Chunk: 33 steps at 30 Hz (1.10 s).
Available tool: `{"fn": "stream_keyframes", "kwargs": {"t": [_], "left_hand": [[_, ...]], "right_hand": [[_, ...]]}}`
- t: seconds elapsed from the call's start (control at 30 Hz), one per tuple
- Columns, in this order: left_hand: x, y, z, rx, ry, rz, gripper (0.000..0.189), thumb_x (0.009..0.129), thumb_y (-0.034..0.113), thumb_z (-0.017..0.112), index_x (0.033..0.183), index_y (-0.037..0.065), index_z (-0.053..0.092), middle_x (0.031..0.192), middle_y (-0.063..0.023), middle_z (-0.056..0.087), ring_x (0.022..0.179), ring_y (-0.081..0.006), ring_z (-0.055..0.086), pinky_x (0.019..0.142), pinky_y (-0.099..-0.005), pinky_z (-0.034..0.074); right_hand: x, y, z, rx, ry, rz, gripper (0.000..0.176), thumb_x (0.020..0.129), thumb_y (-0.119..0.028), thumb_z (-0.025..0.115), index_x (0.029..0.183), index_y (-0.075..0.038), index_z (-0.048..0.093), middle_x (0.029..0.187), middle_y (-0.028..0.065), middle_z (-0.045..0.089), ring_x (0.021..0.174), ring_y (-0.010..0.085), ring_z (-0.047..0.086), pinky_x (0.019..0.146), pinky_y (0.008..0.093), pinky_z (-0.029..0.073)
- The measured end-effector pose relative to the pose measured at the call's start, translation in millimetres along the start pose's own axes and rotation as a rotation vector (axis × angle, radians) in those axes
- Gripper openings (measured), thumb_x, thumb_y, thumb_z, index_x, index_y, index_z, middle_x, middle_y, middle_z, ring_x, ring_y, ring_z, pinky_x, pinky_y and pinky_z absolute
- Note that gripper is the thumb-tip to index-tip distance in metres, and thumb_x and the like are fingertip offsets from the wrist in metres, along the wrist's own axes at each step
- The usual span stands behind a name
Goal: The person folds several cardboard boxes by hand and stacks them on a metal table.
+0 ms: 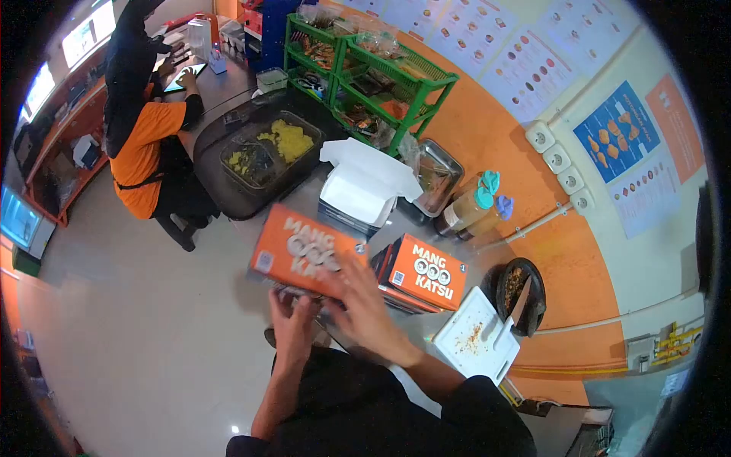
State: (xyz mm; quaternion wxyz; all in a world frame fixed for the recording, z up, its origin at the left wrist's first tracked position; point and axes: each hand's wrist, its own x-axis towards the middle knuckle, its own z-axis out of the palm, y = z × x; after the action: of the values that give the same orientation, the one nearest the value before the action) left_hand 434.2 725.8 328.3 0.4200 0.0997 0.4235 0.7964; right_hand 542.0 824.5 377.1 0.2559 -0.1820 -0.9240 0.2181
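Note:
An orange cardboard food box (278, 238) with white "MANG KATSU" lettering is lifted over the counter's near edge, its lid closed. From below, my left hand (292, 329) supports it with fingers bent against the underside. My right hand (369, 308) is blurred; its fingers lie over the lid's right part while the thumb is at the near side, gripping that end. Just beyond stands an open food box (367, 186) with a white inside, its contents not visible. To the right of my hands, a closed orange food box (428, 268) rests on the counter, with more packaging beneath it.
A white cutting board (464, 343) with crumbs adjoins a stone mortar (502, 293) and a knife (521, 303). Behind are sauce bottles (476, 207), a metal tray (442, 171), a black tray (221, 137) of yellow food and a green rack (415, 114). A person in orange (148, 141) stands left.

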Motion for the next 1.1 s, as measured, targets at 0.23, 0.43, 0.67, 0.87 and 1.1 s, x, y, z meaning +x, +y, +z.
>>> {"fn": "stream_keyframes", "kwargs": {"t": [0.23,0.43,0.67,0.87,1.1], "left_hand": [[-13,-43,38,0.171,-0.273,0.014,0.057,0.090,0.021,0.057,0.137,0.008,0.027,0.130,-0.0148,0.043,0.121,-0.0274,0.044,0.098,-0.0441,0.040],[20,-119,32,0.764,-0.297,0.232,0.074,0.077,0.018,0.074,0.135,0.000,0.032,0.134,-0.0204,0.042,0.125,-0.0318,0.043,0.099,-0.0384,0.039],[46,-143,49,0.965,-0.457,0.368,0.075,0.071,0.018,0.078,0.131,-0.003,0.039,0.129,-0.0221,0.047,0.119,-0.0341,0.048,0.097,-0.0392,0.042],[40,-124,56,0.928,-0.504,0.391,0.067,0.070,0.006,0.076,0.128,0.000,0.043,0.122,-0.0182,0.054,0.109,-0.0292,0.057,0.089,-0.0367,0.048],[50,-128,48,0.841,-0.556,0.386,0.069,0.069,0.006,0.078,0.128,0.002,0.043,0.122,-0.0176,0.055,0.112,-0.0301,0.055,0.093,-0.0378,0.047]], "right_hand": [[-74,49,-113,-0.192,0.240,0.132,0.046,0.079,-0.007,0.063,0.124,-0.009,0.053,0.141,0.0186,0.037,0.133,0.0384,0.030,0.107,0.0499,0.025],[-133,110,-122,-0.296,0.175,0.204,0.045,0.078,-0.009,0.064,0.122,-0.010,0.055,0.141,0.0164,0.037,0.131,0.0382,0.032,0.105,0.0485,0.028],[-132,101,-125,-0.232,0.169,0.193,0.045,0.074,-0.014,0.071,0.115,-0.008,0.056,0.138,0.0147,0.040,0.129,0.0386,0.034,0.103,0.0479,0.031],[-134,101,-129,-0.166,0.175,0.193,0.043,0.072,-0.011,0.073,0.112,-0.009,0.058,0.134,0.0125,0.043,0.127,0.0374,0.037,0.103,0.0449,0.033],[-131,96,-128,-0.190,0.132,0.178,0.044,0.071,-0.013,0.073,0.112,-0.009,0.058,0.134,0.0135,0.043,0.128,0.0370,0.037,0.104,0.0448,0.033]]}}
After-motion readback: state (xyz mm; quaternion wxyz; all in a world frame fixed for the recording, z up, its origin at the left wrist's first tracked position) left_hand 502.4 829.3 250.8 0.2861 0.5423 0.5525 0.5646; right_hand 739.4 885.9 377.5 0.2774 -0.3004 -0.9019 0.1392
